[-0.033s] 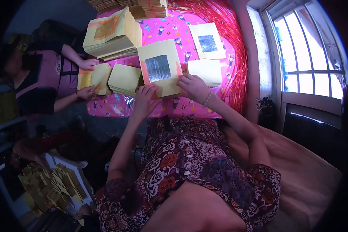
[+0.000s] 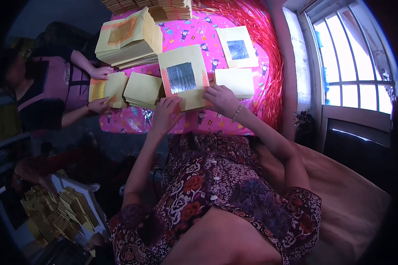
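A yellow sheet of joss paper with a silver foil square and orange-red bands at its sides stands before me at the middle of the table. My left hand grips its lower left corner, with the fingers on the paper and the thumb near the bottom edge. At its lower right edge, my right hand is closed on the sheet; the fingertips are partly hidden. Just left of the sheet lies a small pile of folded yellow paper. Another pale yellow pile sits beyond my right hand.
A loose foil-squared sheet lies at the far right. Behind stands a tall paper stack. Red strands hang along the right edge of the pink tablecloth. A co-worker's hands hold folded paper at the left. A barred window is rightmost.
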`<action>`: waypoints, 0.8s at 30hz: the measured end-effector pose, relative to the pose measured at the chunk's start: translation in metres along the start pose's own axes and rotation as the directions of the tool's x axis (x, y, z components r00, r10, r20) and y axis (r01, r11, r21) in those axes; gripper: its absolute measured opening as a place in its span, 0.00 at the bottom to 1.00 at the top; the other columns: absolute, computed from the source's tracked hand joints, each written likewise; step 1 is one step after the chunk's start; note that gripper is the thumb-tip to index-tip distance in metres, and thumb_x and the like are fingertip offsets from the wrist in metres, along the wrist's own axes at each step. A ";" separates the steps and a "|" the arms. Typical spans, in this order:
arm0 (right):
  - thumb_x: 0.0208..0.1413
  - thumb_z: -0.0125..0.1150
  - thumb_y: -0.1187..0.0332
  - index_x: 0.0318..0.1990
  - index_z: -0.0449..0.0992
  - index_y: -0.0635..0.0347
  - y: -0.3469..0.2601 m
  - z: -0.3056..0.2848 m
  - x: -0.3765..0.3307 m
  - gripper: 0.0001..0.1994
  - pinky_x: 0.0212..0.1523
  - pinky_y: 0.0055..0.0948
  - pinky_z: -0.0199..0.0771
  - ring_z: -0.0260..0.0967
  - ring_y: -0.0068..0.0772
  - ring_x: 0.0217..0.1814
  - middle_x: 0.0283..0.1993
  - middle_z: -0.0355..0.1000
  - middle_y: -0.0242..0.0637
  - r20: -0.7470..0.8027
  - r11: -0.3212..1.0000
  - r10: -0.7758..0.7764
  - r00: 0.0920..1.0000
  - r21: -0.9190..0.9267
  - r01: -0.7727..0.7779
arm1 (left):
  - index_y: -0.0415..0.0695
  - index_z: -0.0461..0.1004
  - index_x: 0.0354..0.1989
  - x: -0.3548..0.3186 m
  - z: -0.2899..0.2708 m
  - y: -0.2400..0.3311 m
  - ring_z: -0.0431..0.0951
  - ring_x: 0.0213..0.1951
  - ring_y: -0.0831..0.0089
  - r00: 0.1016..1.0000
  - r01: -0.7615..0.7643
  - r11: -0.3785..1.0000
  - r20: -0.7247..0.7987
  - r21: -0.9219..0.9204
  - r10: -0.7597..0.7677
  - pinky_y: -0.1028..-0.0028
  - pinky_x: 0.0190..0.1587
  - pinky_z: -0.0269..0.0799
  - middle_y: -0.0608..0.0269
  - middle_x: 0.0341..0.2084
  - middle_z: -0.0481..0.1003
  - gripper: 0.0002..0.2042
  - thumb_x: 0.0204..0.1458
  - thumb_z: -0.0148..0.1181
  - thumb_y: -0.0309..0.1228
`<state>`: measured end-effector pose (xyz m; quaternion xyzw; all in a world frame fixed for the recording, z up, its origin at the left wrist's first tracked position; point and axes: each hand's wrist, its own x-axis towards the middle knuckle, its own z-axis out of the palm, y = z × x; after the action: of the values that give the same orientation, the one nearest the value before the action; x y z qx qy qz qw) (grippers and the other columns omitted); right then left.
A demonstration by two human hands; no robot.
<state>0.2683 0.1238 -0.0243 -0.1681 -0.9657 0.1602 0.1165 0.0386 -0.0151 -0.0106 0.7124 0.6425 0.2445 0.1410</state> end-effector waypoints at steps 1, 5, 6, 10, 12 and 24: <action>0.45 0.66 0.54 0.40 0.70 0.53 0.001 0.000 0.001 0.19 0.49 0.34 0.70 0.65 0.34 0.52 0.43 0.67 0.31 0.001 1.000 -0.003 1.000 -0.001 0.003 | 0.45 0.71 0.49 0.001 0.000 -0.003 0.69 0.48 0.56 1.000 -0.015 1.000 0.024 -0.020 0.016 0.62 0.52 0.67 0.59 0.45 0.71 0.25 0.38 0.68 0.28; 0.47 0.63 0.57 0.31 0.71 0.54 0.008 0.000 0.001 0.13 0.42 0.36 0.74 0.70 0.34 0.45 0.37 0.69 0.33 -0.006 0.998 -0.047 0.999 0.036 0.047 | 0.45 0.73 0.45 0.004 -0.004 -0.009 0.71 0.47 0.58 0.998 -0.030 0.995 0.043 -0.094 0.034 0.65 0.49 0.71 0.60 0.44 0.73 0.21 0.38 0.69 0.26; 0.48 0.62 0.58 0.28 0.72 0.55 0.011 0.002 0.001 0.11 0.40 0.36 0.74 0.72 0.35 0.42 0.36 0.70 0.34 -0.012 0.996 -0.059 0.998 0.070 0.059 | 0.45 0.75 0.44 0.005 -0.006 -0.009 0.72 0.46 0.59 0.999 -0.007 0.993 0.048 -0.116 0.013 0.66 0.49 0.72 0.62 0.44 0.75 0.20 0.38 0.69 0.27; 0.50 0.61 0.58 0.25 0.72 0.57 0.010 -0.007 0.011 0.12 0.38 0.38 0.75 0.73 0.38 0.38 0.32 0.71 0.36 -0.036 0.993 -0.051 0.998 0.104 0.055 | 0.46 0.77 0.42 0.007 -0.012 -0.015 0.74 0.45 0.61 0.998 -0.012 0.983 0.065 -0.184 0.024 0.67 0.47 0.72 0.62 0.43 0.76 0.18 0.39 0.70 0.28; 0.52 0.60 0.57 0.25 0.73 0.57 0.007 -0.015 0.015 0.13 0.38 0.39 0.74 0.74 0.40 0.35 0.31 0.72 0.36 0.103 0.991 0.066 0.993 0.109 -0.077 | 0.45 0.79 0.38 0.007 -0.014 -0.017 0.75 0.43 0.63 0.997 0.013 0.972 0.081 -0.237 0.007 0.68 0.44 0.73 0.62 0.40 0.78 0.13 0.42 0.70 0.28; 0.52 0.61 0.54 0.27 0.77 0.56 0.016 -0.022 0.022 0.15 0.37 0.39 0.73 0.74 0.43 0.33 0.28 0.75 0.38 0.152 0.948 0.180 0.972 0.236 -0.212 | 0.44 0.81 0.34 0.010 -0.011 -0.028 0.75 0.35 0.69 0.994 0.087 0.922 0.089 -0.376 -0.058 0.72 0.37 0.72 0.63 0.32 0.79 0.06 0.49 0.66 0.30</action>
<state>0.2589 0.1517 -0.0057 -0.2366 -0.9215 0.3024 0.0579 0.0092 -0.0027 -0.0141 0.6561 0.6032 0.3314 0.3096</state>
